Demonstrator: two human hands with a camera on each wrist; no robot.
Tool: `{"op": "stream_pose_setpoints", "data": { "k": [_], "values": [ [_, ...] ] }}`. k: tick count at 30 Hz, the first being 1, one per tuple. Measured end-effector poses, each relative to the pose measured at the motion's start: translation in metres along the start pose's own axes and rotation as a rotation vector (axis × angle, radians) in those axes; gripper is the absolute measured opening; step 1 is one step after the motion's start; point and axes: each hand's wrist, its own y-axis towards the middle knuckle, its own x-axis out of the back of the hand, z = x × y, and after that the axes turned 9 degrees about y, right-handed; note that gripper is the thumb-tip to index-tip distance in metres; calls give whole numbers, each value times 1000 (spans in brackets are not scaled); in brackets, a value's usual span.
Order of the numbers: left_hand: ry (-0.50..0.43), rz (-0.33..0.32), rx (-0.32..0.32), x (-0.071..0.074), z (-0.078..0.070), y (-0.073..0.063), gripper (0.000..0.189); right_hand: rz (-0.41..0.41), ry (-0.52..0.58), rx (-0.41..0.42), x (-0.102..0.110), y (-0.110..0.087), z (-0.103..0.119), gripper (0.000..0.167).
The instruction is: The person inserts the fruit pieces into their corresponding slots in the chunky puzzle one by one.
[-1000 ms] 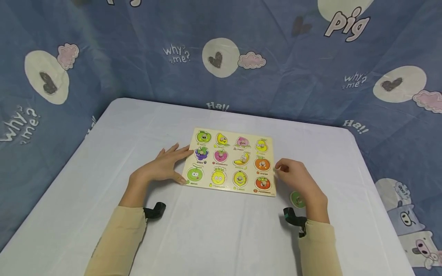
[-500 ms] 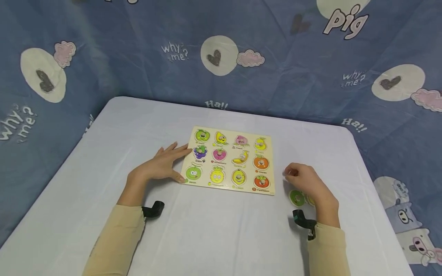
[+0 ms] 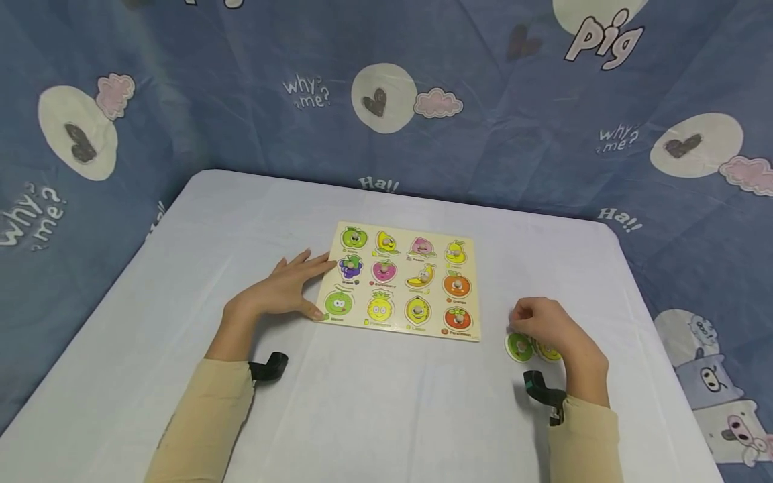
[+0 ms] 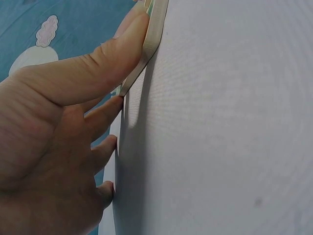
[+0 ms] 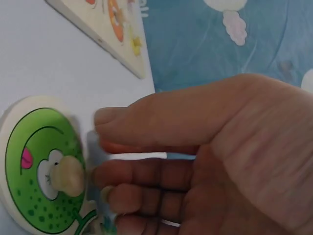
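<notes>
A wooden fruit knob puzzle board [image 3: 399, 280] lies mid-table. My left hand [image 3: 274, 290] rests at its left edge, fingers spread and the thumb touching the near corner; in the left wrist view the thumb [image 4: 112, 61] lies against the board's edge. To the right of the board, my right hand [image 3: 546, 325] hovers over two loose pieces, a green melon piece [image 3: 519, 347] and a yellow one [image 3: 549, 352] partly hidden by the hand. In the right wrist view, thumb and bent fingers stand apart beside the melon piece's wooden knob [image 5: 67, 176], with nothing between them.
A white cloth covers the table [image 3: 362, 402]. Behind it hangs a blue patterned curtain [image 3: 483, 154]. Black wrist mounts [image 3: 270, 367] sit at both sleeves. Most fruit pictures on the board bear knobs; the melon and pineapple spots show none.
My right hand has moved from the board's right edge, rightward and toward me, to the loose pieces. The yellow piece has come into sight. My left hand stays at the board.
</notes>
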Motion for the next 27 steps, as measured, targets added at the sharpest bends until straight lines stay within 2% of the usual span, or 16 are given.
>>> {"op": "stream_pose_setpoints", "data": {
  "k": [5, 10, 18, 27],
  "values": [
    [-8, 1, -1, 0, 0, 0, 113, 53, 14, -35, 0, -6, 3, 12],
    [-9, -2, -3, -1, 0, 1, 112, 62, -3, -28, 0, -7, 4, 12],
    [2, -1, -3, -1, 0, 2, 112, 109, -27, -100, 0, -15, 9, 20],
    [8, -7, 8, -1, 1, 2, 114, 110, -49, -137, -3, -17, 15, 16]
  ]
}}
